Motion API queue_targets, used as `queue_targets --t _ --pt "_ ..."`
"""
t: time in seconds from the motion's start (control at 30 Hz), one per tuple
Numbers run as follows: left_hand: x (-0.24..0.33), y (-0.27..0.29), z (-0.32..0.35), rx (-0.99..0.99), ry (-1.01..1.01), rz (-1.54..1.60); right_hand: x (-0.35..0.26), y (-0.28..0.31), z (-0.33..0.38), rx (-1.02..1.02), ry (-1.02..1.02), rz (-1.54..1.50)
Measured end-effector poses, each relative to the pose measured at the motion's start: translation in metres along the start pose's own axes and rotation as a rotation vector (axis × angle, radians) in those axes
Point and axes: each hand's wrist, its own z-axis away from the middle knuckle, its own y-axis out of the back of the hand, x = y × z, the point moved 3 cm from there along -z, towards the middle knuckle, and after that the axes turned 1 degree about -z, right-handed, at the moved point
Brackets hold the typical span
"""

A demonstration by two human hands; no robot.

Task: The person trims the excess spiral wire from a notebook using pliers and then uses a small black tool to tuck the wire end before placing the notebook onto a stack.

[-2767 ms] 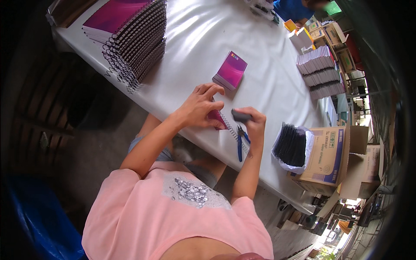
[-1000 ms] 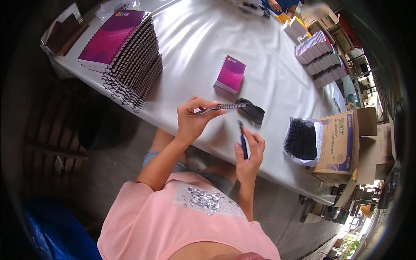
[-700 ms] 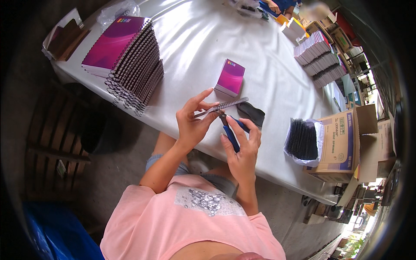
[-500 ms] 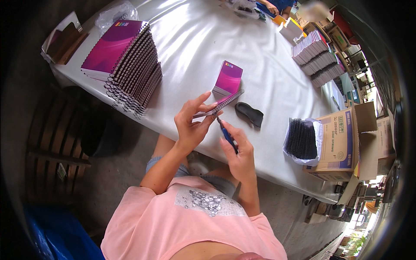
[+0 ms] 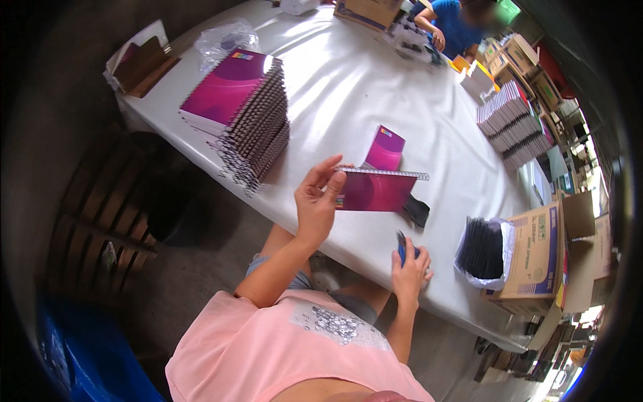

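Note:
My left hand (image 5: 320,199) grips a purple spiral notebook (image 5: 378,190) by its left end, its coil running along the upper edge. Lower right of it, my right hand (image 5: 410,269) is closed around blue-handled pliers (image 5: 402,248), whose dark jaws point up and away from the notebook. Beyond the held notebook, a small pile of purple notebooks (image 5: 386,149) lies on the white-covered table (image 5: 335,114). A black, shoe-sole-shaped object (image 5: 418,212) is partly hidden behind the notebook's right corner.
A tall stack of spiral notebooks (image 5: 228,94) stands at the left, near a clear plastic bag (image 5: 224,39). At right, a carton (image 5: 532,251) lies with black coils (image 5: 483,249) at its mouth. Beyond are stacked books (image 5: 512,124) and a person in blue (image 5: 455,27).
The pliers have come away from the notebook's coil, and my right hand has moved down and right. My left hand has turned the notebook so its cover shows. The whole view has shifted.

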Motion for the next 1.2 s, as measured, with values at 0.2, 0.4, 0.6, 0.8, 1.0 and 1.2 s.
queue_targets --t 0.2,0.4,0.6,0.8,1.0,1.2 --pt "0.041 -0.014 0.016 -0.14 -0.058 0.12 -0.055 0.017 -0.037 0.122 0.261 -1.272" --pt "0.14 0.015 0.022 -0.101 -0.93 -0.624 -0.192 0.102 -0.078 -0.05 0.348 -2.03" --pt "0.195 0.079 -0.021 0.491 -0.962 -0.733 -0.321 0.137 -0.134 -0.265 0.661 -1.836" --pt "0.169 0.097 -0.063 0.25 -0.585 -0.515 -0.357 0.116 -0.16 -0.124 0.741 -1.129" --pt "0.151 0.106 -0.071 0.166 -0.628 -0.419 -0.357 0.095 -0.154 0.177 0.878 -0.672" --pt "0.146 0.108 -0.076 0.123 -0.677 -0.384 -0.346 0.092 -0.148 0.212 0.885 -0.732"
